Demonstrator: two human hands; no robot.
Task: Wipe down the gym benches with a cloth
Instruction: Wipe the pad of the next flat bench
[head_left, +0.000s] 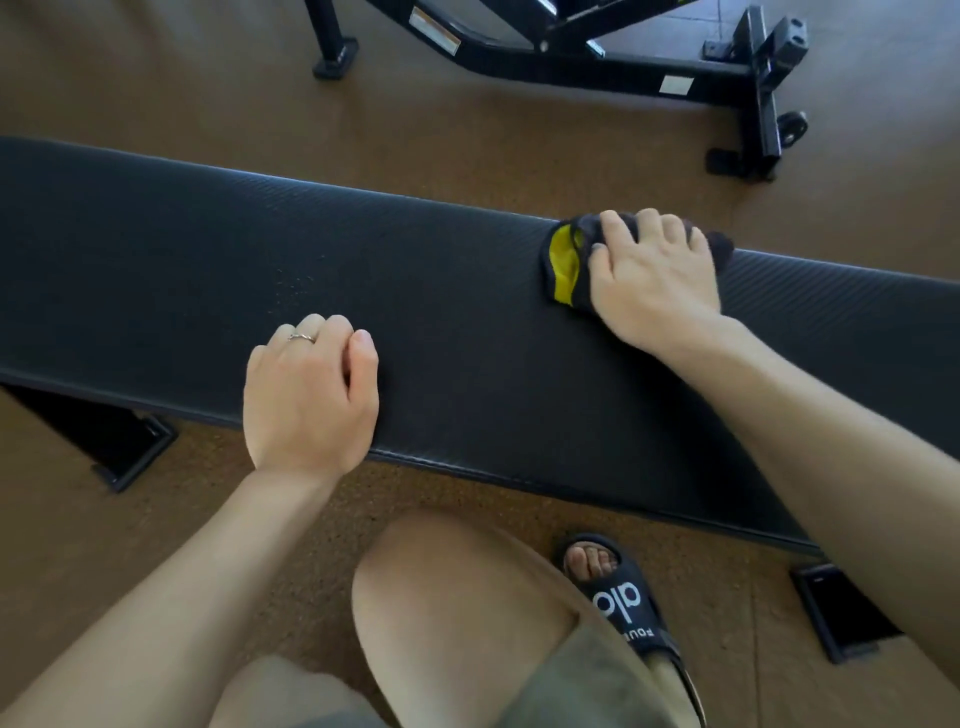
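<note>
The right hand (655, 280) presses the cloth (563, 265) flat on the bench (208, 249) at two o'clock, the left hand (309, 395) rests curled and empty, and the wipe should probably go toward nine next.

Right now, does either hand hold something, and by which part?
The right hand presses the middle of the cloth onto the bench; the left hand holds nothing.

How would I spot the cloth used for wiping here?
Find the long black padded bench running across the middle. Toward its right end, at the far edge, the right hand presses on a bunched cloth. It is dark with a bright yellow patch, the only yellow thing there.
</note>
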